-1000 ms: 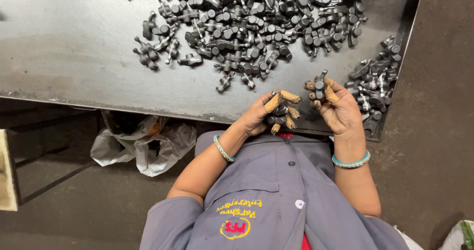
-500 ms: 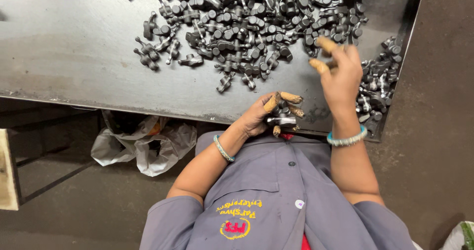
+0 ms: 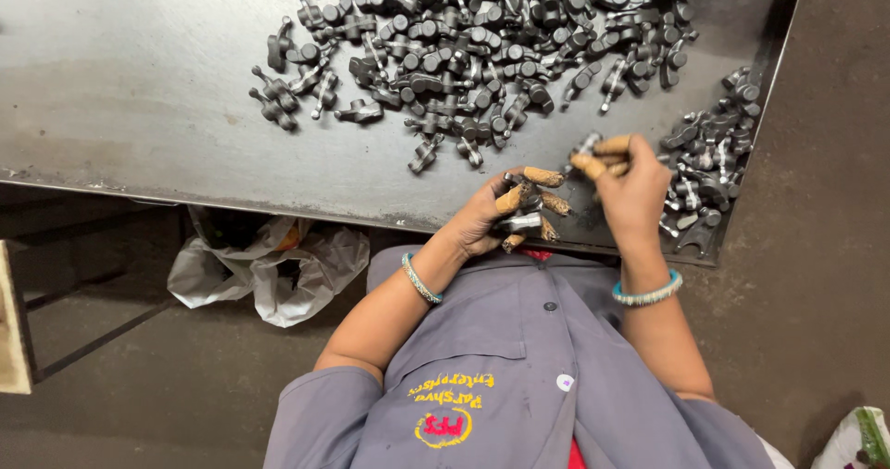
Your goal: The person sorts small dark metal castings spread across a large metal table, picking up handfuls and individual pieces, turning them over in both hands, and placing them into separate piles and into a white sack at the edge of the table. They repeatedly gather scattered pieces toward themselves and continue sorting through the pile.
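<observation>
My left hand (image 3: 505, 211), fingertips wrapped in tan tape, is closed around a small grey metal part (image 3: 522, 221) near the front edge of the steel table (image 3: 139, 89). My right hand (image 3: 629, 186), also taped, pinches another small metal part (image 3: 586, 145) just above and to the right of the left hand. A large heap of dark metal parts (image 3: 464, 43) covers the far middle of the table. A smaller pile of the same parts (image 3: 709, 168) lies at the table's right edge, right beside my right hand.
A crumpled white plastic bag (image 3: 264, 265) lies on the floor under the table's front edge, left of my body. A wooden piece (image 3: 11, 325) stands at the far left. Another white bag (image 3: 858, 441) shows at the bottom right corner.
My right hand reached up toward the big heap half a second ago and has now come back down beside the left hand with a metal part pinched in its fingers. The left hand stayed put.
</observation>
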